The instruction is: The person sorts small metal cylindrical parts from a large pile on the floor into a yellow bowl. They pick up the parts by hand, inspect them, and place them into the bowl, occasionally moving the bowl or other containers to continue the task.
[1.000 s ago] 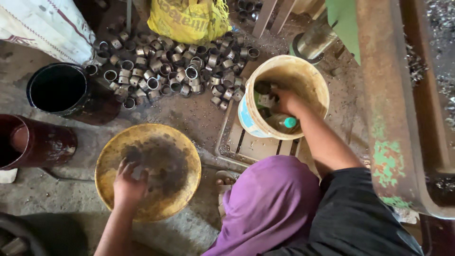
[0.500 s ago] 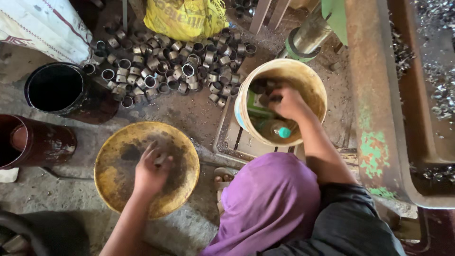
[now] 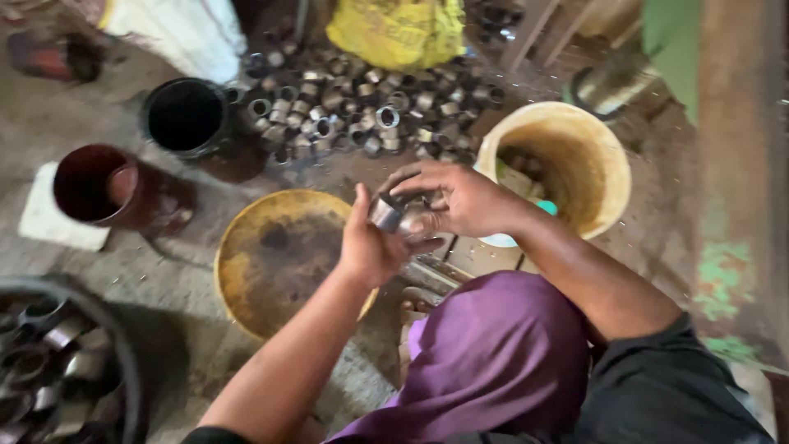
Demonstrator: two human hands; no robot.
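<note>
The left hand [image 3: 371, 242] is raised above the floor with its fingers curled around a short grey metal ring [image 3: 386, 212], a bushing-like sleeve, thumb up along its side. The right hand [image 3: 460, 197] meets it from the other side, fingers bent over the same ring and whatever small part sits against it; the blur hides exactly what the right fingertips pinch. The ring is thus held between both hands, over the near edge of the shallow round yellow pan with a dark greasy bottom [image 3: 246, 279]. To do this well, it seems wise to keep the ring steady in the left palm and let the right fingers do the turning, working above the pan so drips and dropped pieces land there. Just right of the hands stands a cream plastic bucket [image 3: 612, 177]. Beyond lies a heap of similar metal rings [image 3: 345, 111], with a black cylindrical can [image 3: 185, 115] and a dark red pot [image 3: 90, 185] to the left.
</note>
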